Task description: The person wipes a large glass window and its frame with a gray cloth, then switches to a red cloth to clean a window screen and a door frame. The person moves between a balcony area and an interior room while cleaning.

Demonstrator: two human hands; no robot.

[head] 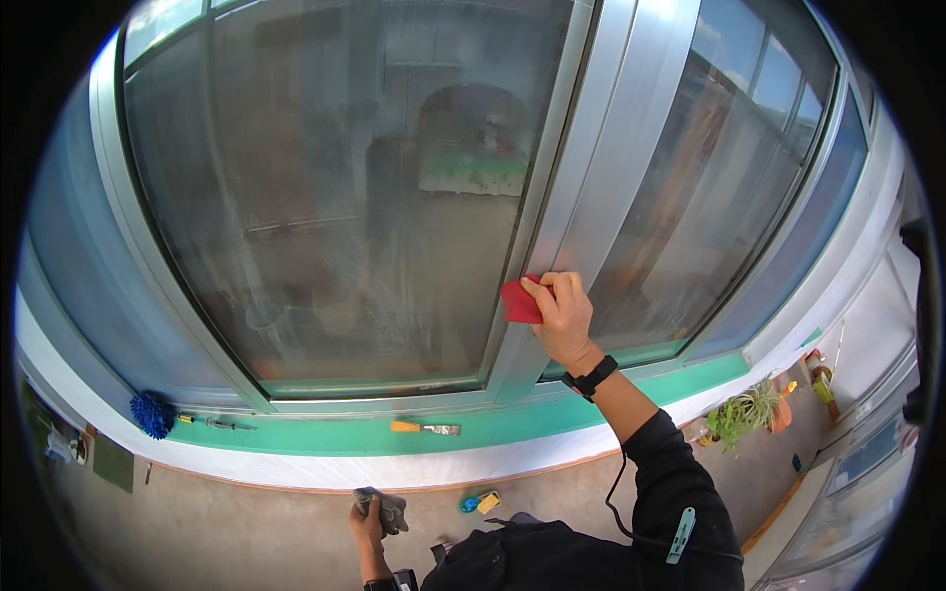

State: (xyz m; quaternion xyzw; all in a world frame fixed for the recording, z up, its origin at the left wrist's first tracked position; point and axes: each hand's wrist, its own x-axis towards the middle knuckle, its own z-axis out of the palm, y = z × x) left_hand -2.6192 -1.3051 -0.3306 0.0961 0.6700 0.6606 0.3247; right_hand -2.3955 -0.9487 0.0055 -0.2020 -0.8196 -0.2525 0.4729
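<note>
My right hand pinches a red cloth and presses it on the metal window frame, at the edge between two glass panes. Low in the view, away from the window, my left hand grips a crumpled grey cloth. The large left pane shows whitish streaks and smears. On the green window sill below lie a scraper with an orange handle and a screwdriver, beside a blue fuzzy brush or duster head.
On the floor below the sill are a yellow object and a blue one beside it. Potted plants stand at the right near the wall. A dark cord hangs by my right arm, and a teal clip sits on the sleeve.
</note>
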